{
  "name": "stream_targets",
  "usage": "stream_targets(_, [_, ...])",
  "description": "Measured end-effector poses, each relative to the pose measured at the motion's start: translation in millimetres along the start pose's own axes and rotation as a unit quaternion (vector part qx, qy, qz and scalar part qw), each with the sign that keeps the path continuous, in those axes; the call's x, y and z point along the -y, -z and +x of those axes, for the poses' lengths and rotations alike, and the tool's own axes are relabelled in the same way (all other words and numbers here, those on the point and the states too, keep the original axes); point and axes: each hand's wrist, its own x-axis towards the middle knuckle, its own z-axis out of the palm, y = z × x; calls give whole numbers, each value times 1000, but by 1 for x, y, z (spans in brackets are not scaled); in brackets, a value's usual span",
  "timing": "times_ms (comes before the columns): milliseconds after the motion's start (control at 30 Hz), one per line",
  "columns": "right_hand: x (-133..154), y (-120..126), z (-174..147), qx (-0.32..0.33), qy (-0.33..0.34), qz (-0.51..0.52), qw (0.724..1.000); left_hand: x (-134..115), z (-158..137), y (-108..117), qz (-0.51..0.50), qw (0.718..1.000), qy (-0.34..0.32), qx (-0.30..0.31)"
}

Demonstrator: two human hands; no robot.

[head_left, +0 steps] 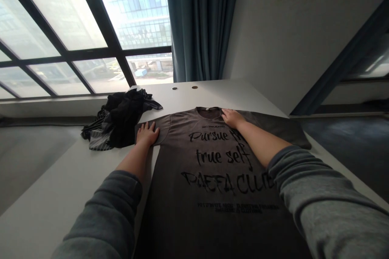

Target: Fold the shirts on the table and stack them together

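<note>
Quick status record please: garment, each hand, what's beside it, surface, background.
garment: dark T-shirt, spread out, printed front up, neckline away from the person
left hand: fingers spread, palm down on a sleeve
right hand: on the shirt beside the neckline; pinch or press unclear
beside: crumpled pile of dark clothes, some striped, just past the left hand
surface: white table
background: window at left, blue curtain
</note>
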Motion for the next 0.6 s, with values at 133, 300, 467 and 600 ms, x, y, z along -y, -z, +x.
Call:
stream_targets(133, [-16, -7, 6, 45, -21, 6, 999, 1, 1, -2, 5, 1000, 1, -8])
stream_targets(300, [-13, -10, 18, 81, -51, 9, 995, 3, 2, -2, 13, 1000, 2, -8])
stream_targets(467, [-15, -12, 22, 87, -61, 18, 994, 3, 3, -1, 21, 1000, 3, -1])
stream_targets(600, [-14, -13, 23, 76, -60, 27, 995, 2, 1, 1, 20, 1000, 2, -4])
